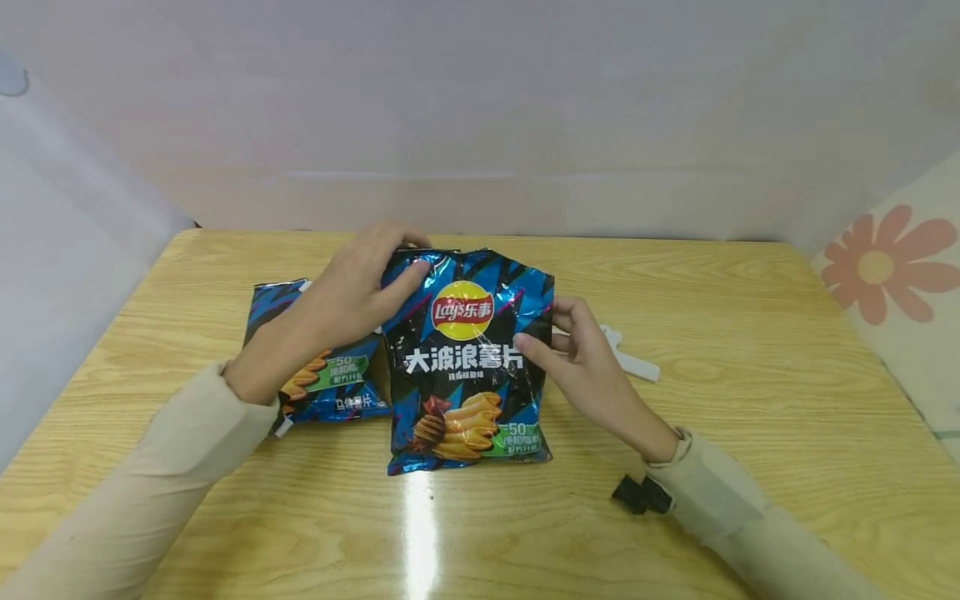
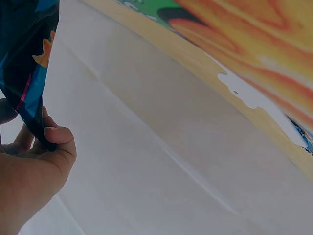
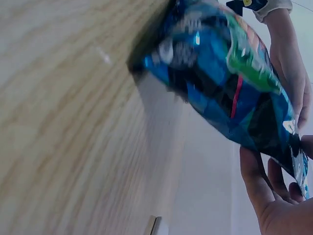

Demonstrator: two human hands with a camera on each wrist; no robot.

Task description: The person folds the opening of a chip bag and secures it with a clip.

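Standing upright at the middle of the pale wooden table (image 1: pixel 750 400): glossy blue-and-black foil crisp bag with yellow-red logo (image 1: pixel 468 367), being steadied from both sides, apparently to keep its top edge accessible — left hand (image 1: pixel 337 304) pinching the upper left corner between thumb and curled fingers (image 2: pixel 57 139), right hand (image 1: pixel 581 358) gripping the right edge, thumb across the front. Lying flat just behind the left wrist, partly covered by it: second matching blue foil bag (image 1: pixel 330 379); resting beyond the right hand: white plastic clip (image 1: pixel 633 358); nothing obstructing either grip.

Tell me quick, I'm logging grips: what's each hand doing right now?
Left hand: holding the front chip bag at its top left corner.
Right hand: fingers gripping that bag's right edge.
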